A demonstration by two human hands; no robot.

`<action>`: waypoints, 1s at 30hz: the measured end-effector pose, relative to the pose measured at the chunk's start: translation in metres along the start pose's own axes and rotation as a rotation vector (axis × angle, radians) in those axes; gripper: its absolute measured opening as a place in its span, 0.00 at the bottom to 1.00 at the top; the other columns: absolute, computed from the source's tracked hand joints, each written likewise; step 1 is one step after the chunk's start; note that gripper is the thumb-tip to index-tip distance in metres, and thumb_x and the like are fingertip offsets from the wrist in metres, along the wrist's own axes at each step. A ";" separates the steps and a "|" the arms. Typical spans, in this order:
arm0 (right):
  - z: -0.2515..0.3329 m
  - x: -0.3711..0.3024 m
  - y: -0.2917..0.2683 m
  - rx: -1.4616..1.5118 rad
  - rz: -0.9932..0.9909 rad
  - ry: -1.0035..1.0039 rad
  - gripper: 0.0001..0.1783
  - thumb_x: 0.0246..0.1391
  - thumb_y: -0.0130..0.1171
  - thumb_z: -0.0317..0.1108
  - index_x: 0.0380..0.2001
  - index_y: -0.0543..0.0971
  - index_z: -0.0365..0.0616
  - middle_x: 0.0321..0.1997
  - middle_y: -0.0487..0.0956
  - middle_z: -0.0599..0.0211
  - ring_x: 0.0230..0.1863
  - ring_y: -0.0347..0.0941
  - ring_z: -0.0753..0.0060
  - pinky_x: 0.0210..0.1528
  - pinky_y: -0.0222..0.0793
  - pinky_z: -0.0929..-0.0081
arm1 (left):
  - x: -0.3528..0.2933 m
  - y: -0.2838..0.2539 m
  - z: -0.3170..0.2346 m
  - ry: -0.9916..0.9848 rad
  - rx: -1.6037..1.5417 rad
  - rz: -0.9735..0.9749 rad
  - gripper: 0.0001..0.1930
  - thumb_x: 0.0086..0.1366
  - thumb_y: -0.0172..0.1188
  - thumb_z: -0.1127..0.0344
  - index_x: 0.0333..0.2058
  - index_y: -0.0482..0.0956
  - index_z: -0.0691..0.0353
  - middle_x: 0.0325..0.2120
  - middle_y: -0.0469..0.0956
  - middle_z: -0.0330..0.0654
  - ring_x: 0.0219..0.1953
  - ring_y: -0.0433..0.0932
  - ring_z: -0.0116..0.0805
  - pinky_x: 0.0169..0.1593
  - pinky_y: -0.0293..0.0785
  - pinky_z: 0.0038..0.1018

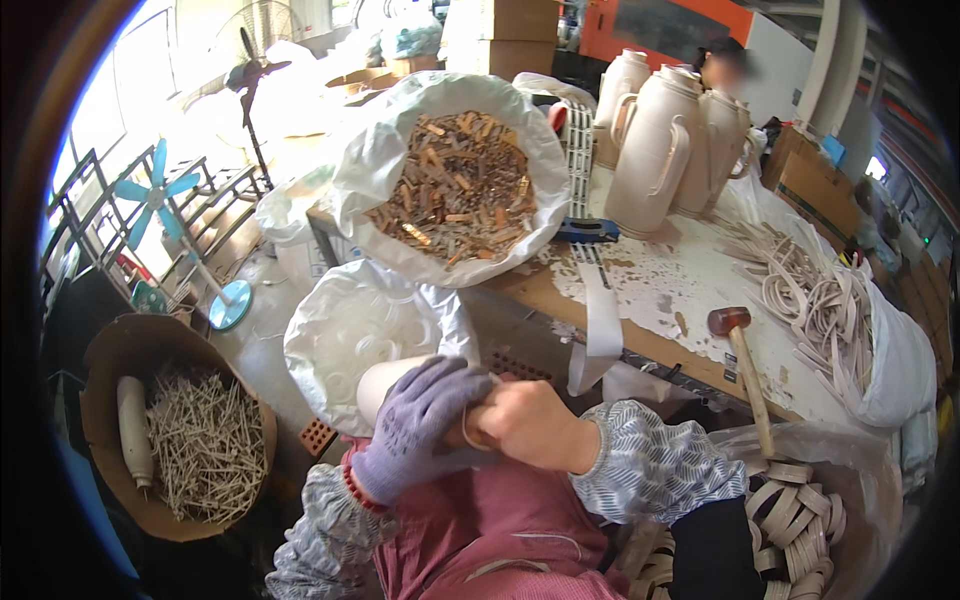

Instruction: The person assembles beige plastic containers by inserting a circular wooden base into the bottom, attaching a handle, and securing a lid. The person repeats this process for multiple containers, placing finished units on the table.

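In my lap lies a pale, rounded flask-like body, with only its left end showing. My left hand, in a purple-grey knitted glove, wraps over it with the fingers closed. Pressed against the glove, my bare right hand is closed in a fist-like grip. From under its fingers comes the edge of a thin beige band. Both hands hide most of the body and the place where the band meets it.
A white bag of clear plastic rings stands just beyond my hands, below a bag of small brown pieces. On the table are a mallet, beige jugs and strips. Carton left; curved handles right. A person stands behind.
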State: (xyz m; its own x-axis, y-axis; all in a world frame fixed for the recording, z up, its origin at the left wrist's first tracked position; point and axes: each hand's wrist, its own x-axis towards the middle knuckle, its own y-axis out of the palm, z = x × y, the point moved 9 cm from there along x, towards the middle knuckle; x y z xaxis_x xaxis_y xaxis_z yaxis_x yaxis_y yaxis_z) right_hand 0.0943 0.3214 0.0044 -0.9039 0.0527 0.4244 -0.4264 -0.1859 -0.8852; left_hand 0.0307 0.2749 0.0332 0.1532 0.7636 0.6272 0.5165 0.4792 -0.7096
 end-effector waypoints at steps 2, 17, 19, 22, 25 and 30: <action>0.002 -0.012 0.005 0.123 0.033 -0.037 0.04 0.46 0.55 0.31 0.27 0.77 0.46 0.22 0.77 0.60 0.27 0.78 0.58 0.27 0.73 0.64 | -0.006 0.010 -0.002 0.030 -0.035 0.079 0.35 0.41 0.74 0.50 0.48 0.75 0.59 0.48 0.77 0.45 0.53 0.75 0.48 0.58 0.68 0.45; -0.015 -0.052 0.004 0.480 0.218 -0.073 0.08 0.51 0.57 0.34 0.34 0.76 0.44 0.25 0.76 0.54 0.30 0.78 0.58 0.34 0.75 0.65 | 0.005 0.051 -0.010 0.182 -0.067 0.420 0.33 0.48 0.70 0.48 0.53 0.74 0.51 0.53 0.75 0.40 0.54 0.75 0.45 0.55 0.71 0.40; -0.020 -0.047 -0.008 0.698 0.283 -0.148 0.09 0.55 0.56 0.34 0.39 0.78 0.44 0.27 0.78 0.54 0.31 0.79 0.59 0.37 0.75 0.67 | 0.002 0.052 -0.008 0.232 -0.008 0.467 0.32 0.50 0.67 0.46 0.54 0.74 0.47 0.54 0.74 0.38 0.53 0.76 0.44 0.55 0.72 0.39; -0.183 -0.052 -0.018 1.106 -0.115 0.391 0.10 0.57 0.55 0.28 0.41 0.81 0.42 0.45 0.81 0.59 0.52 0.74 0.58 0.56 0.69 0.68 | 0.026 0.004 0.001 0.133 -0.078 0.328 0.23 0.46 0.71 0.50 0.42 0.80 0.45 0.50 0.74 0.43 0.55 0.72 0.48 0.52 0.73 0.41; -0.331 -0.107 -0.045 -0.159 -0.384 0.472 0.16 0.52 0.58 0.31 0.45 0.80 0.47 0.50 0.78 0.64 0.55 0.69 0.55 0.62 0.63 0.62 | 0.041 -0.054 -0.018 0.202 0.161 0.135 0.21 0.42 0.74 0.48 0.34 0.81 0.46 0.45 0.75 0.42 0.53 0.72 0.55 0.49 0.75 0.45; -0.376 -0.097 -0.011 -0.196 -0.286 0.638 0.12 0.48 0.62 0.34 0.39 0.81 0.49 0.44 0.78 0.70 0.48 0.69 0.56 0.49 0.64 0.58 | 0.027 -0.128 -0.027 -0.014 0.255 -0.160 0.15 0.48 0.73 0.65 0.31 0.75 0.60 0.29 0.77 0.44 0.31 0.79 0.44 0.36 0.76 0.42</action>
State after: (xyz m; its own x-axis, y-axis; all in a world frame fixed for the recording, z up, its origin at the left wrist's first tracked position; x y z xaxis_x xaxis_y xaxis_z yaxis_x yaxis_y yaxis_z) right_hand 0.1742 0.6876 -0.0986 -0.5732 0.6466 0.5034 -0.5929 0.0968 -0.7994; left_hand -0.0087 0.2228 0.1497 0.0747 0.6749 0.7341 0.3050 0.6854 -0.6612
